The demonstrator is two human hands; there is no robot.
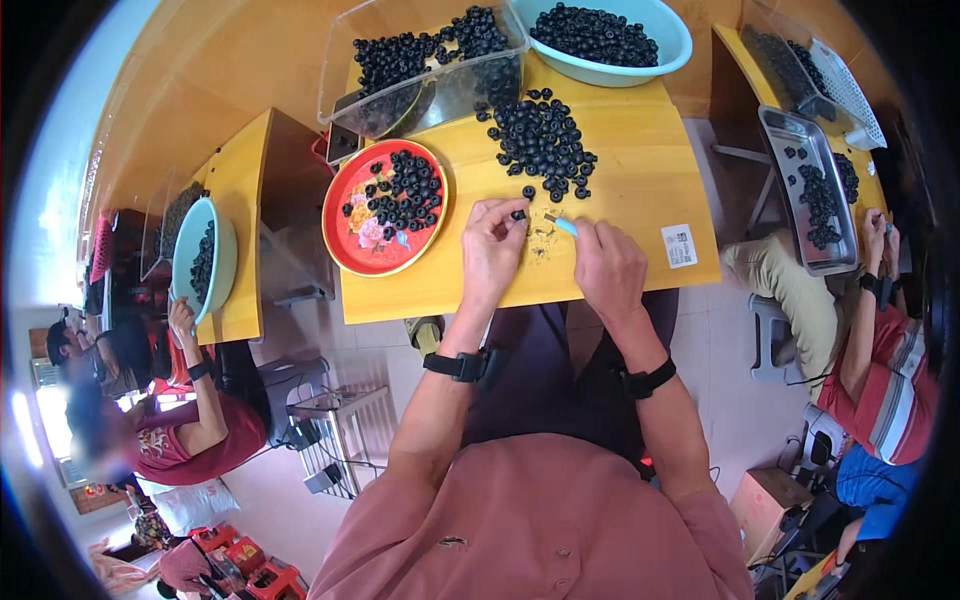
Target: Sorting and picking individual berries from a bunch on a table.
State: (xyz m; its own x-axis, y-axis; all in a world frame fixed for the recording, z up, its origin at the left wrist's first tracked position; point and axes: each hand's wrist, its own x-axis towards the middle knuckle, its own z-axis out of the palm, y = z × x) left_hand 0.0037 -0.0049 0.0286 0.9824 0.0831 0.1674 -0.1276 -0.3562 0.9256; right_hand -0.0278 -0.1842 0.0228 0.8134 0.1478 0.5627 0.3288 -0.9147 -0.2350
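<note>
Between the thumb and fingers of my left hand is a small round black part, pinched near the table's front edge. My right hand grips a small knife with a light blue handle, its short blade pointing left toward the part. Light crumbs lie on the yellow table between the hands. Just beyond them spreads a loose pile of similar black parts, some showing a hole in the middle. To the left, a red flower-patterned tray holds more of these parts.
At the back stand a clear plastic bin and a light blue basin, both holding black parts. A white label is on the table at right. Co-workers sit at both sides, one by a green basin, another by a metal tray.
</note>
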